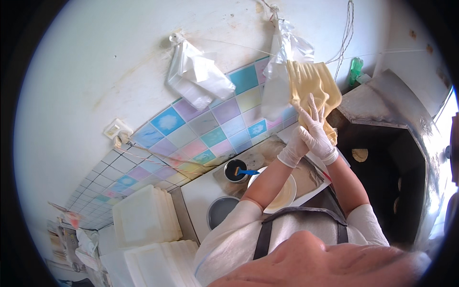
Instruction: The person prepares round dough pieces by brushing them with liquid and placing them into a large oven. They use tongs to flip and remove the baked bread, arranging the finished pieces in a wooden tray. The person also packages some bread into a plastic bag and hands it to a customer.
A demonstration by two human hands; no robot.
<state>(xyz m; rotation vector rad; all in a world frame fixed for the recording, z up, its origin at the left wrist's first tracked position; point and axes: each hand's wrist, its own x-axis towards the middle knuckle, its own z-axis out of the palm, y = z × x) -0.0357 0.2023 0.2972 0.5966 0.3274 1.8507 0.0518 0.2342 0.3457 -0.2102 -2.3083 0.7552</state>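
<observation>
Both my hands wear thin white gloves and meet at a yellow cloth (308, 77) hanging from a string by the wall. My right hand (319, 134) lies against the cloth's lower part, fingers spread and pointing up. Close against it on the left is my left hand (296, 143); its fingers are partly hidden, so its grip is unclear. Below my forearms stands a white bowl (293, 186) with pale contents, partly covered by my left arm. A blue-handled brush (247, 172) rests across a small bowl of dark liquid (231, 176) beside it.
To the right gapes a dark oven (376, 179) with a metal hood (380, 97); a pale, flatbread-like piece (359, 155) is inside. A round pan (220, 211) and stacked white plastic tubs (145, 219) are at left. Plastic bags (199, 71) hang on the wall near a cabled socket (118, 129).
</observation>
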